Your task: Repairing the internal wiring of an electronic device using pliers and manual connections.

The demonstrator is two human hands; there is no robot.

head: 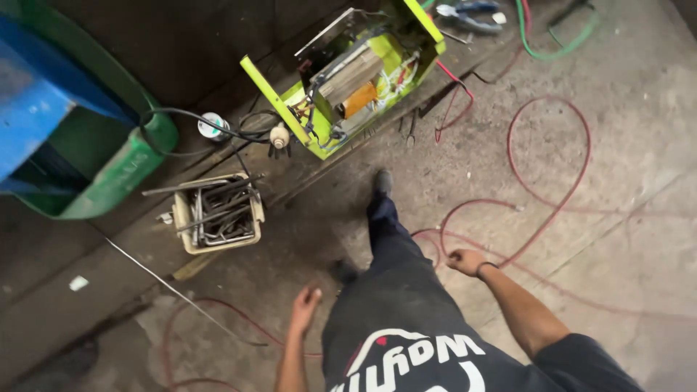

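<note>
I look down at a concrete floor while standing, one dark-trousered leg stepping forward. My left hand (306, 303) hangs at my side with loosely curled fingers and holds nothing. My right hand (465, 260) is swung out to the right, fingers curled, also with nothing in it; a dark band sits on its wrist. Ahead lies an opened lime-green machine casing (341, 80) with a transformer and orange coil exposed. A cream tub of metal hex keys and rods (216, 213) stands left of my leg.
Red cable (552, 210) loops across the floor to the right and under my legs. A green and blue metal frame (109, 167) stands at left. Black cable, a white plug (279, 136), pliers (468, 13) and a green hose (559, 47) lie near the casing.
</note>
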